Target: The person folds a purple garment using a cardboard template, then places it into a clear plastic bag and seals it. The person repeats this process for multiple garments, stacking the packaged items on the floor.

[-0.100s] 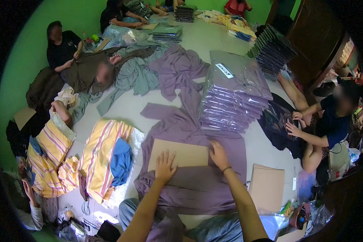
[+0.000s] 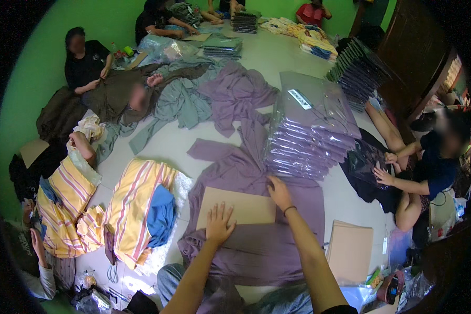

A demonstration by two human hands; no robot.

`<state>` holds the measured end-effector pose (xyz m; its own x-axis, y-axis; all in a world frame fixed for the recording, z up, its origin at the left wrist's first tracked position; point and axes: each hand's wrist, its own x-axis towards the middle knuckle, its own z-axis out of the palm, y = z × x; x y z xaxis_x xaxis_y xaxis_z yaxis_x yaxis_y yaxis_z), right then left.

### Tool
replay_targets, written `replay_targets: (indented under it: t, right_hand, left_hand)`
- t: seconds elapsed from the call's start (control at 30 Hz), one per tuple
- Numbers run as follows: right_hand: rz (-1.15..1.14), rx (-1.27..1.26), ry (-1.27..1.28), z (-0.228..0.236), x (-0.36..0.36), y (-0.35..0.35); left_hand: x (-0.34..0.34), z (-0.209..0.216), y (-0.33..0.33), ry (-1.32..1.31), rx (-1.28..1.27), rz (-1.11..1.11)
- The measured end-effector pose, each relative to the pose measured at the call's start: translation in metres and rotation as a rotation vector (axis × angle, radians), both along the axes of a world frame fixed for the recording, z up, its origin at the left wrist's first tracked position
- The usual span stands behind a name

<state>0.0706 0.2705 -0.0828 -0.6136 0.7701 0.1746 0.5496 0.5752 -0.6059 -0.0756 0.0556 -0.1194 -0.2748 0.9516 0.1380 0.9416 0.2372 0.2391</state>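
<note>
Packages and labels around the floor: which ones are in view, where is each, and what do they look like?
Purple bagged stack: beyond the right hand; clear bags.
White label: atop that stack; slim strip, dark print.
Dark bagged pile: far right, leaning.
Green bagged stack: far centre, flat.
Cardboard sheets: right; tan.

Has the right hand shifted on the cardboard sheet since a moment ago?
No. The right hand sits at the cardboard sheet's far right corner, just below the stack of bagged purple shirts, as before.
</note>
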Motion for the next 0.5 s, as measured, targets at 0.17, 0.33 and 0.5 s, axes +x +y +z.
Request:
replay_targets:
  t: [0.17, 0.33, 0.5]
  right_hand:
    - [-0.129, 0.049, -0.150, -0.002, -0.070, 0.028]
    - [-0.138, 0.096, -0.205, 0.012, -0.093, 0.030]
    - [-0.250, -0.147, 0.396, 0.051, -0.104, 0.017]
  left_hand:
    - [0.001, 0.001, 0.000, -0.037, -0.001, 0.005]
    - [0.001, 0.003, 0.000, -0.080, 0.009, 0.006]
    - [0.002, 0.003, 0.000, -0.042, 0.043, 0.004]
